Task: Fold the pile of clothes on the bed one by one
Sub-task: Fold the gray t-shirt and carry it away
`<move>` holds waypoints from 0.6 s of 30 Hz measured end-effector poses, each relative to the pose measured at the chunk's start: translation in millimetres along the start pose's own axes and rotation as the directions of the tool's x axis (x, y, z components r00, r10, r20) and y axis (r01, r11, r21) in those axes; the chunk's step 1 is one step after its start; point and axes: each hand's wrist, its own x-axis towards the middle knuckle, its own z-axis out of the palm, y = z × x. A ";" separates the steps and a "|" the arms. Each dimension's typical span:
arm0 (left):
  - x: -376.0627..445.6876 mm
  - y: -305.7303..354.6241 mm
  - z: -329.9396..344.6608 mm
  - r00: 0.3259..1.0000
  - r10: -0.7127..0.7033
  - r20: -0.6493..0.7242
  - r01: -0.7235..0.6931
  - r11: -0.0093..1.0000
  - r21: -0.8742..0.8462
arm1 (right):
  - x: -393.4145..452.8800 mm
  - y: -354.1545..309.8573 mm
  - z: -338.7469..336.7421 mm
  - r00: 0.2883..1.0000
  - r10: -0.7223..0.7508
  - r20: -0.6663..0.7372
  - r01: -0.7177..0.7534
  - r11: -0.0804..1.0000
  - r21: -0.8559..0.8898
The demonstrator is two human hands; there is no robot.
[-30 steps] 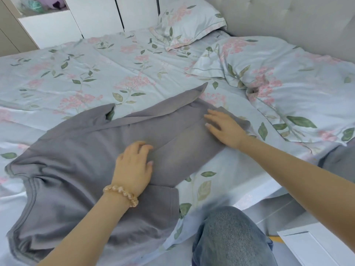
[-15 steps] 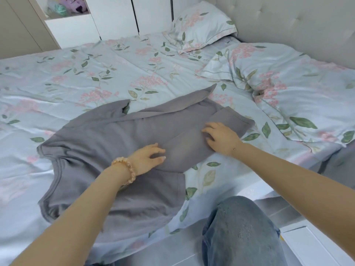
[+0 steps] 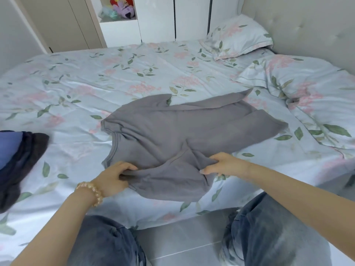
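Observation:
A grey T-shirt point(image 3: 184, 129) lies spread on the floral bed point(image 3: 96, 81), its far side folded over and its neckline to the left. My left hand point(image 3: 113, 177), with a bead bracelet on the wrist, pinches the near sleeve at its hem. My right hand point(image 3: 224, 164) grips the same sleeve near the armpit, bunching the cloth. A pile of dark and blue clothes point(image 3: 17, 160) sits at the left edge of the bed.
Two floral pillows lie at the head of the bed: one at the back point(image 3: 240, 37) and a large one at the right point(image 3: 307, 89). White wardrobes point(image 3: 157, 18) stand behind. My knees in jeans point(image 3: 269, 237) are over the tiled floor.
Both hands left the shirt's middle and came back to the near sleeve, where they now grip it. The view pulled back and shifted, bringing the dark pile into sight.

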 end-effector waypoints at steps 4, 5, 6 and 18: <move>-7.9 -28.8 11.4 0.997 0.082 0.005 -0.082 0.997 -0.016 | -3.5 -40.9 -9.6 0.979 0.020 0.201 -0.124 0.845 0.520; -8.6 -32.8 14.1 0.995 0.091 -0.028 -0.092 0.994 -0.061 | -1.0 -52.9 -12.3 0.978 0.016 0.208 -0.141 0.786 0.602; -9.1 -36.2 16.2 0.994 0.088 -0.058 -0.094 0.989 -0.117 | 3.4 -65.5 -13.9 0.981 0.023 0.193 -0.150 0.720 0.677; 0.3 -40.2 11.8 0.912 -0.120 -0.393 -0.023 0.940 -0.339 | 124.6 -141.3 3.4 0.976 0.217 -0.003 -0.077 0.359 0.930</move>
